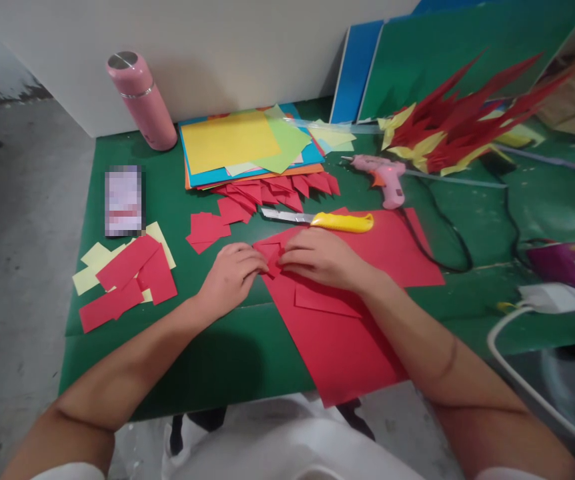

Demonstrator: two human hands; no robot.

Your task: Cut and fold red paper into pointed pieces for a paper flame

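Your two forearms enter from the lower corners of the frame and converge at centre, both hands lying palm-down on the green table cover (207, 360). Your left hand (230, 277) is curled, fingers bent inward, fingertips pressing a small red paper piece (271, 257) at the near-left corner of the large red sheet (347, 333). Your right hand (320, 259) lies flatter, wrist cocked slightly, its fingertips meeting the same piece from the other side; the hands are nearly touching, both pinched on that piece. Whether the piece is separate from the large sheet you cannot tell. The large sheet runs from centre frame down to the table's near edge, overhanging it. Just above your right hand, a yellow-handled utility knife (325, 220) lies on the sheet. Left of centre, small red squares (207, 230) lie loose; further left, red and pale yellow strips (127, 273) sit overlapped. Upper centre: a stack of coloured paper (237, 143). Upper left: a pink flask (142, 100), upright. Right of centre: a pink glue gun (385, 177), and above it a red and yellow spiked paper piece (457, 127).
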